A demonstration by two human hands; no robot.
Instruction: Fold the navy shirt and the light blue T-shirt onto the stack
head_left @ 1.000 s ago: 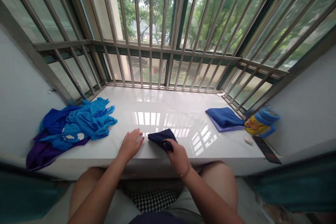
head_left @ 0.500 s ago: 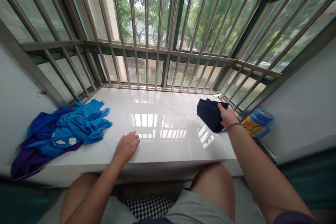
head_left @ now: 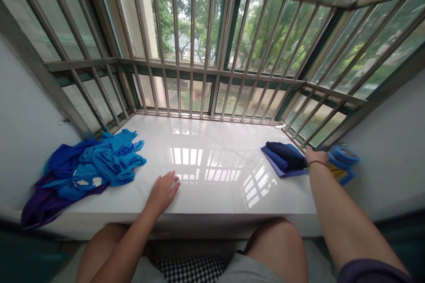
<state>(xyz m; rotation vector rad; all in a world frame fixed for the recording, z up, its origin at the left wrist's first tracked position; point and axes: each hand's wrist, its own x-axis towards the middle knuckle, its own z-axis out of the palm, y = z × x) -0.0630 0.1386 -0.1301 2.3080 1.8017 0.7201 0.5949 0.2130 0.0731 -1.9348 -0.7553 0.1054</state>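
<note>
On the white windowsill, my left hand lies flat with its fingers stretched out, holding nothing. At the right, a small stack of folded clothes has a dark navy piece on top, with blue and purple cloth showing under it. My right hand is just beyond the right edge of this stack, close to a blue-and-yellow jug. Its fingers are mostly hidden, so their grip does not show. A loose heap of bright blue clothes and purple cloth lies at the left.
Metal window bars close in the sill at the back and both sides. A small white scrap lies in the far right corner. My knees are under the sill's front edge, above a black-and-white checked cloth.
My right hand has let go of the dark navy piece, which now lies on the folded stack, and has moved right toward the jug. The view has shifted slightly; my left hand stays on the sill.
</note>
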